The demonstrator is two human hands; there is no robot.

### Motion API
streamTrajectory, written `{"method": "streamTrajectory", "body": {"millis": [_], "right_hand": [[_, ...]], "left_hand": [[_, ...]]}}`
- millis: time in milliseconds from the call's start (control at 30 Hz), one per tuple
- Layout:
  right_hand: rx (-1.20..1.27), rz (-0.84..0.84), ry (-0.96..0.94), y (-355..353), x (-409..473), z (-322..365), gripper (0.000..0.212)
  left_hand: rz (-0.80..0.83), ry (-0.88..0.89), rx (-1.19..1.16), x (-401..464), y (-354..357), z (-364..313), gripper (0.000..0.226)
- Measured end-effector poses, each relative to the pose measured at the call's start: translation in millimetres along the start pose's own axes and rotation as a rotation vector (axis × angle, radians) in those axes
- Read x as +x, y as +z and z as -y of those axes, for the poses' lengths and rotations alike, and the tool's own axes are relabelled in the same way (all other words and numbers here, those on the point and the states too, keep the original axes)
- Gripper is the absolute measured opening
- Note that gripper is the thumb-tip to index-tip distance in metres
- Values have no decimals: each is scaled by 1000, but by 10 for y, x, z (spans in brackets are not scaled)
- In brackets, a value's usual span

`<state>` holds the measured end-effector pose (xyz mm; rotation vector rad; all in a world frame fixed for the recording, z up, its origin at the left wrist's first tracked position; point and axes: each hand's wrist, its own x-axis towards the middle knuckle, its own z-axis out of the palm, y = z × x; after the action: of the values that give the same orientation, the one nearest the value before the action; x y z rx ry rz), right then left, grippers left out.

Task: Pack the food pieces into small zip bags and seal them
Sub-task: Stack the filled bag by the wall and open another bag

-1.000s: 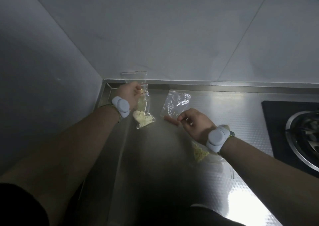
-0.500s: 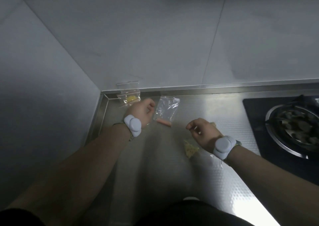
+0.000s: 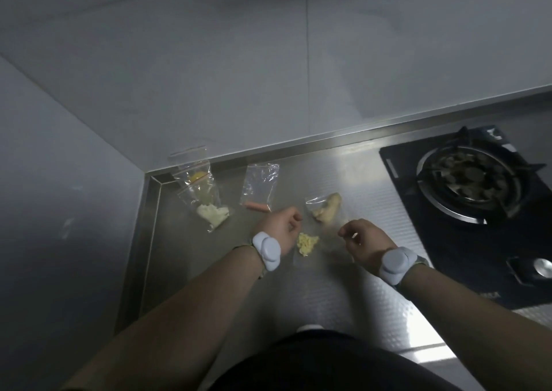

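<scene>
A clear zip bag holding yellow chopped pieces (image 3: 307, 242) lies on the steel counter (image 3: 298, 295) between my hands. My left hand (image 3: 280, 229) has its fingers curled at the bag's left upper edge. My right hand (image 3: 363, 238) pinches the right upper edge; the clear film there is faint. Just behind lies a bag with a pale knobbly piece (image 3: 327, 211). Further back are a bag with a small sausage piece (image 3: 260, 190), a bag of white pieces (image 3: 210, 211) and a bag with a yellow piece (image 3: 194, 175) leaning on the wall.
A black gas hob (image 3: 466, 187) with its burner takes up the counter's right side, with a knob (image 3: 540, 266) at its front. Tiled walls close the back and the left. The counter has a raised rim (image 3: 149, 226) along its left edge.
My left hand let go of the bag of white pieces and came toward the middle. Both hands now meet at the bag of yellow chopped pieces. The camera turned right.
</scene>
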<state>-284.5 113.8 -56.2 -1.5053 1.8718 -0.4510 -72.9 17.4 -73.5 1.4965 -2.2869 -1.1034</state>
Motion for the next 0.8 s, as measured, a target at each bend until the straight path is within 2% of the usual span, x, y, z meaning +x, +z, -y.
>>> {"method": "streamTrajectory", "body": {"millis": [67, 200, 333, 433, 567, 800], "right_hand": [[30, -12, 46, 15, -24, -43, 17], [59, -44, 179, 19, -70, -161, 27], [43, 30, 251, 58, -48, -180, 27], [45, 80, 225, 101, -34, -105, 20], [88, 117, 177, 154, 8, 34, 21], [-56, 39, -39, 117, 156, 341, 15]], "left_hand": [[28, 9, 19, -18, 116, -11, 23], [190, 31, 43, -70, 310, -76, 32], [215, 40, 73, -109, 367, -52, 41], [197, 39, 68, -134, 336, -79, 43], [200, 17, 44, -163, 234, -152, 25], [62, 30, -63, -196, -106, -228, 39]]}}
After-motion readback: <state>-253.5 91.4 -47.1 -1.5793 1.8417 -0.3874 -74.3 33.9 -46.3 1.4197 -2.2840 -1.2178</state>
